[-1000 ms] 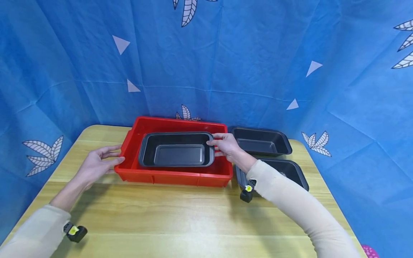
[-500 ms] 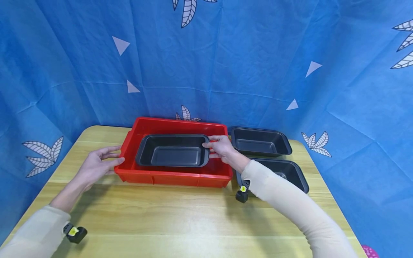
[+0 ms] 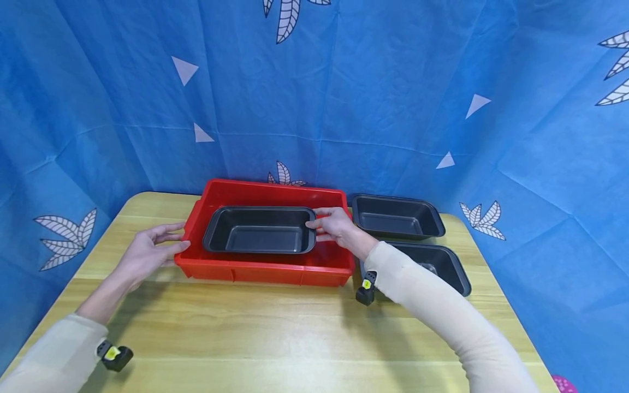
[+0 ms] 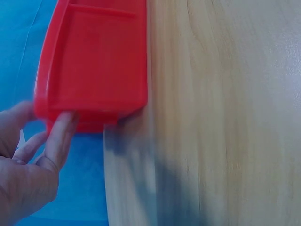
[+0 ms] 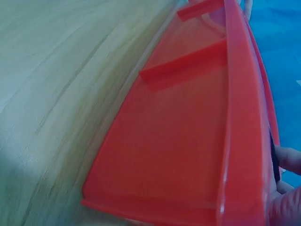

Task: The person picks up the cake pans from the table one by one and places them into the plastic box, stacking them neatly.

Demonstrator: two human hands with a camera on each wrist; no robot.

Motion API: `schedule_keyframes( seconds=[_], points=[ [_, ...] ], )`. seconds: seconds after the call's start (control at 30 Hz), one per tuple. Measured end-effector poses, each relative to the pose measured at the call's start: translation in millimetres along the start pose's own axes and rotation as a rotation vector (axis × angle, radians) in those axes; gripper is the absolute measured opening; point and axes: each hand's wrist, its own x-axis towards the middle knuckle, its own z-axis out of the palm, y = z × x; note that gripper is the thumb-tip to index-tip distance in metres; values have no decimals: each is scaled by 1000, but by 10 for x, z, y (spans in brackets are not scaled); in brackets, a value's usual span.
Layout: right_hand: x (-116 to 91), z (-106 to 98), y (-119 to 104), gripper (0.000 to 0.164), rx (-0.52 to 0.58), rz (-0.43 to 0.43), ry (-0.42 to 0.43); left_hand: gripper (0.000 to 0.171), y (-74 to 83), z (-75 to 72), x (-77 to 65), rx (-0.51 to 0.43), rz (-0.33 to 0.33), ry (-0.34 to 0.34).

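Note:
A dark loaf pan (image 3: 265,239) lies level inside the red plastic bin (image 3: 267,274) in the head view, nearer the bin's left end. My right hand (image 3: 338,225) pinches the pan's right rim, thumb on top and the other fingers below it. Behind the bin's wall in the right wrist view, only a dark sliver of the pan (image 5: 274,160) and part of my right hand (image 5: 286,202) appear. With fingers spread and fairly straight, my left hand (image 3: 147,251) touches the bin's left end near its front corner. The left wrist view shows those fingers (image 4: 60,136) against the red end.
Two more dark loaf pans stand right of the bin, a back one (image 3: 395,215) and a front one (image 3: 437,265) partly behind my right sleeve (image 3: 417,284). Wooden tabletop (image 3: 275,338) extends in front. A blue patterned cloth (image 3: 314,98) hangs close behind the table.
My right hand has moved left and slightly down with the loaf pan, which now sits lower in the bin. The left hand and the bin have stayed in place.

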Motion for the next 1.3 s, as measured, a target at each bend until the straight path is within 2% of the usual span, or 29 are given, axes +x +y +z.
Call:
schedule_keyframes(
  seconds=[0.2,0.43,0.7,0.97,1.3],
  points=[
    [-17,-12,-5,66,-28,12,0,77,4,-2,-3,2,-2,-2],
    [-59,-28,2,68,-73,13,-6,78,-6,0,6,-2,2,-1],
    [-160,-91,-18,67,-134,-45,-22,77,-23,5,14,-2,9,0],
    [-299,-293,-57,68,-160,-136,-30,76,-26,6,5,-23,18,-3],
    [-507,-636,-47,65,-123,-185,-56,76,-15,10,2,-14,17,2]
  ],
)
